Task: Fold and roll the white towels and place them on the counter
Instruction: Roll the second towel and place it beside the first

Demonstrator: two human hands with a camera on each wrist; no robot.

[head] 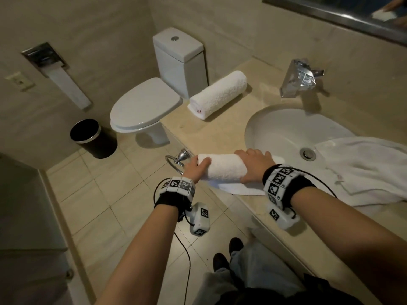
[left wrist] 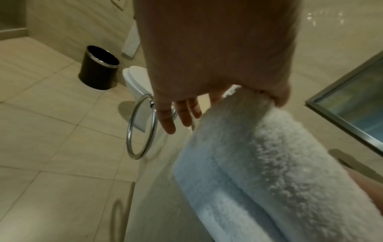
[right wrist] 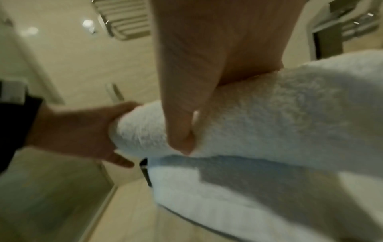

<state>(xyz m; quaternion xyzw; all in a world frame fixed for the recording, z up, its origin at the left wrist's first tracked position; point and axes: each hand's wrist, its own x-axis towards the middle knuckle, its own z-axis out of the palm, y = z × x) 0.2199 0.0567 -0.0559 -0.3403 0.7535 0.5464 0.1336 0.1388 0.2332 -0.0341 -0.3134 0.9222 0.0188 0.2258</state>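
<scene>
A white towel (head: 222, 167), partly rolled, lies at the front edge of the beige counter (head: 211, 135), with its flat tail (head: 240, 189) spread toward me. My left hand (head: 196, 167) lies against the roll's left end, fingers (left wrist: 178, 114) straight and thumb on top. My right hand (head: 253, 164) wraps over the roll's right part, its thumb (right wrist: 182, 131) pressed into the near side. One finished rolled towel (head: 218, 94) rests at the counter's far left. A loose white towel (head: 363, 172) is draped over the sink's right side.
The oval sink basin (head: 286, 130) and chrome faucet (head: 297, 78) sit right of the roll. A towel ring (head: 176, 161) hangs on the counter's front just left of my left hand. The toilet (head: 145, 102) and a black bin (head: 88, 137) stand on the tiled floor to the left.
</scene>
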